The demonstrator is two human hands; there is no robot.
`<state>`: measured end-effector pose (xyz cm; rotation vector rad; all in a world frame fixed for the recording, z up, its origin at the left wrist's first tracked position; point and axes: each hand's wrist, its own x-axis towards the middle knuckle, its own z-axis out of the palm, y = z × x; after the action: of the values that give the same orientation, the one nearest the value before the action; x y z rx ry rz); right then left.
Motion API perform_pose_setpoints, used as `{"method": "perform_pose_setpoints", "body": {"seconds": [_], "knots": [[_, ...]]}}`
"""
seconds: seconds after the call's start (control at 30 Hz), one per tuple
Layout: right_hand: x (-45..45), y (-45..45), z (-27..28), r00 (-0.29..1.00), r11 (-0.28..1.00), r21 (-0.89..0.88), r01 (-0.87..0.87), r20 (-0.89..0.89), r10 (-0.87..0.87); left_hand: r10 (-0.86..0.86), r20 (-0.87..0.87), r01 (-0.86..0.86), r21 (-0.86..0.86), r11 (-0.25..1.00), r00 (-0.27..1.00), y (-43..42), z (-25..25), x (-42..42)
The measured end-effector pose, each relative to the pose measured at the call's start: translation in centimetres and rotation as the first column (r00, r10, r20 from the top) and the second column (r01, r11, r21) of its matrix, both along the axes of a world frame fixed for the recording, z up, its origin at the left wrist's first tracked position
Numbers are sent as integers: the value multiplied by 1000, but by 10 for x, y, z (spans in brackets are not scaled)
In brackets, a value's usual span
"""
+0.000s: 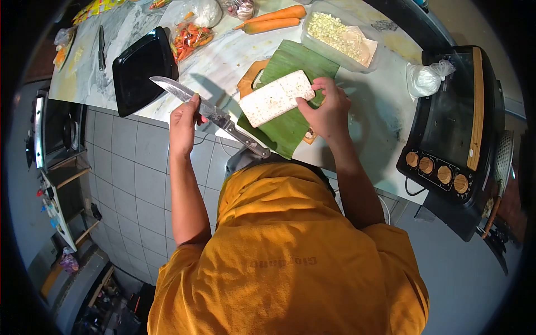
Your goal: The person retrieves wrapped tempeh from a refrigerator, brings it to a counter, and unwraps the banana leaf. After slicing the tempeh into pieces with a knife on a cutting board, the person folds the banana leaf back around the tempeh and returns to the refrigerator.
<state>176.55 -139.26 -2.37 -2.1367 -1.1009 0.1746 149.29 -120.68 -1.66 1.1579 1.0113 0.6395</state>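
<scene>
My left hand (185, 121) pinches a large kitchen knife (240, 134) by its blade; the tip points up and left, and the black handle hangs toward my body. With thumb and fingers, my right hand (330, 109) grips the right end of a white, speckled block of tempeh (277, 99). Under the tempeh lies a green banana leaf (282, 134). Part of a wooden board (249, 78) shows beneath the leaf, mostly hidden by it.
Behind the leaf stand a plastic container (371, 64) of chopped pale pieces and two carrots (272, 26). To the left are a black tray (139, 84), a bag of red chillies (190, 42) and another knife (101, 50). A toaster oven (446, 123) and a white bag (427, 78) are at right.
</scene>
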Motion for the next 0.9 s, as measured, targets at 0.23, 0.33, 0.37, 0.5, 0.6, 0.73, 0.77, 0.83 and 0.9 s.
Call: {"method": "perform_pose_setpoints", "body": {"seconds": [0.23, 0.33, 0.37, 0.5, 0.6, 0.73, 0.77, 0.83, 0.9], "knots": [[8, 1, 6, 995, 998, -25, -57, 76, 59, -4, -19, 5, 12, 1000, 1000, 0, -1, -2], [12, 2, 9, 994, 996, -61, -69, 84, 74, -13, -11, 13, 9, 1000, 1000, 1, -2, -4], [13, 2, 9, 993, 994, -73, -77, 82, 83, -10, -7, 10, 7, 1000, 1000, 0, -2, -4], [14, 4, 16, 989, 990, -113, -84, 115, 97, -4, -5, 4, 7, 1000, 1000, -2, -2, -3], [15, 6, 17, 988, 984, -156, -83, 113, 101, -3, -12, 3, 7, 1000, 1000, -3, -2, -3], [15, 7, 20, 990, 977, -191, -90, 86, 108, 29, -2, -29, 14, 999, 1000, -7, 2, -1], [15, 8, 21, 992, 974, -207, -92, 72, 109, 36, -2, -36, 16, 999, 999, -8, 3, 0], [16, 8, 20, 991, 975, -207, -87, 81, 105, 30, -3, -30, 19, 999, 1000, -7, 3, -2], [16, 8, 19, 991, 975, -208, -81, 90, 102, 23, -5, -23, 22, 1000, 1000, -7, 2, -4]]}}
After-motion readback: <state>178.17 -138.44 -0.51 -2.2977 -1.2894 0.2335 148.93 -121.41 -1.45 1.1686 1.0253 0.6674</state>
